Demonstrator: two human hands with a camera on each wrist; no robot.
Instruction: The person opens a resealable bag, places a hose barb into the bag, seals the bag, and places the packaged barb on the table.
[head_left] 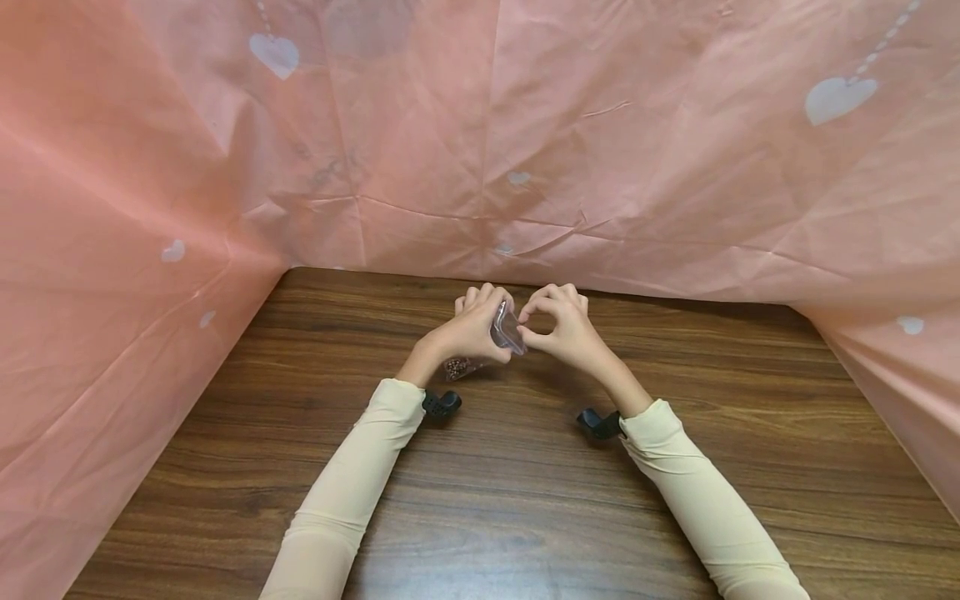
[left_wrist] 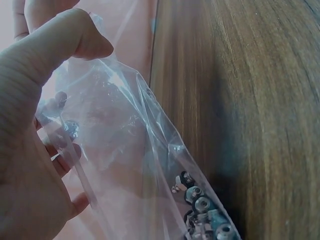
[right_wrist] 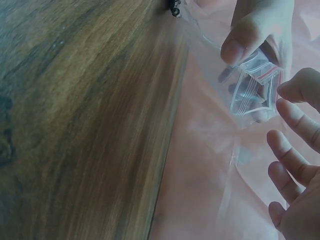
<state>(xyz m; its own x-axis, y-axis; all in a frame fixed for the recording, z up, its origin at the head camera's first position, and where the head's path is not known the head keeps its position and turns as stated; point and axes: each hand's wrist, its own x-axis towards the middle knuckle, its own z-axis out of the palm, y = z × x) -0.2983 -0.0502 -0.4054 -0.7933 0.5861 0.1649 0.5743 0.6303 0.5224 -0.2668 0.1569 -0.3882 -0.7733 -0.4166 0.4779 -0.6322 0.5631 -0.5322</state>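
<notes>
A clear zip-lock bag (left_wrist: 120, 135) hangs from my left hand (head_left: 471, 327), gripped near its top between thumb and fingers. Small metal-looking pieces with round holes (left_wrist: 202, 205) lie gathered in its bottom corner. The bag's mouth (right_wrist: 257, 92), edged with a red line, spreads apart towards my right hand (head_left: 558, 327). There the right thumb and forefinger (right_wrist: 295, 112) pinch at the rim, while the other right fingers stay spread away from the plastic. In the head view, the left hand hides part of the bag.
The brown wood-grain table (head_left: 495, 500) lies beneath both hands. A pink sheet with white hearts (head_left: 420, 150) hangs behind the table and along its sides. Black wrist-camera mounts (head_left: 442, 405) jut inward from both wrists.
</notes>
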